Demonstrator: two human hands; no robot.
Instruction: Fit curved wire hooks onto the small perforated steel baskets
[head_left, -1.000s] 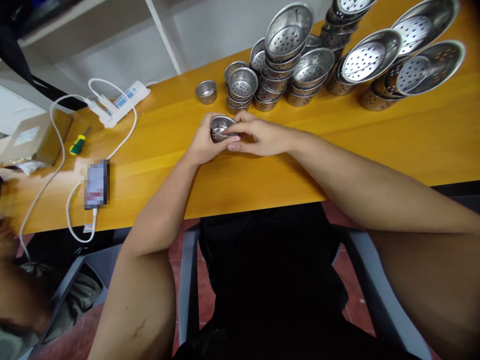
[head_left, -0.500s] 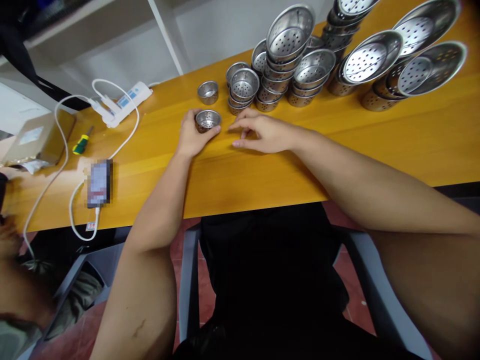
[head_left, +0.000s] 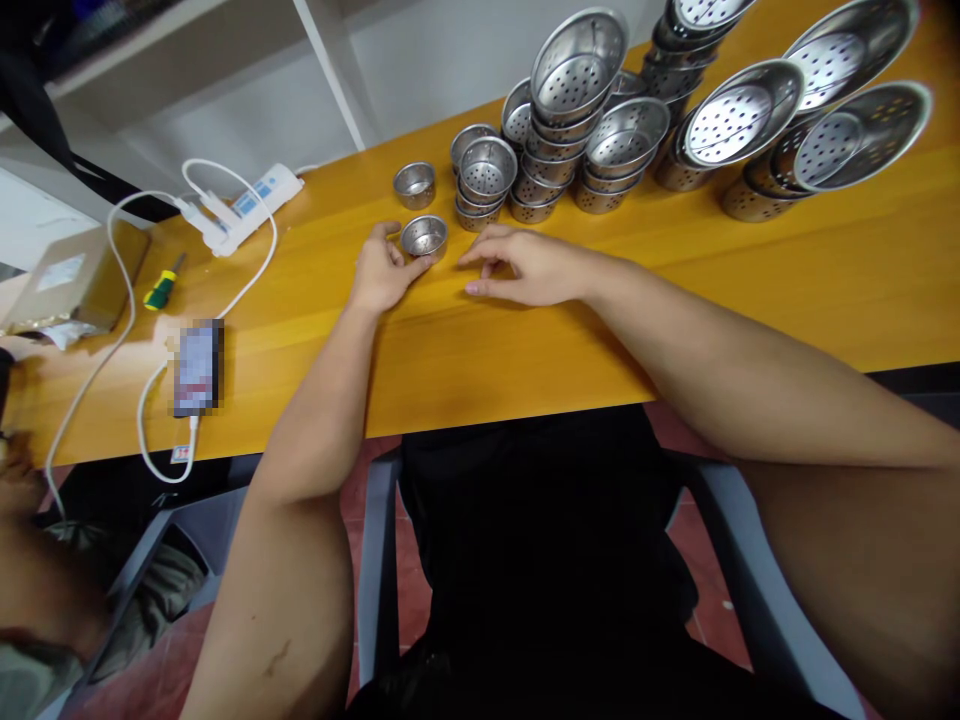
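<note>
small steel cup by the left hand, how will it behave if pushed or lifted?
The small steel cup looks thin-walled, so probably light and rigid. It sits upright on the smooth wooden table, so a push likely slides it, not tips it. Its polished surface may be slippery against the left hand.

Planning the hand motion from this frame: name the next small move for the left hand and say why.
Probably let go and draw the left hand back. The small round perforated steel cup already stands upright on the yellow wooden table, just in front of a matching single steel cup; only the fingertips touch its side.
</note>
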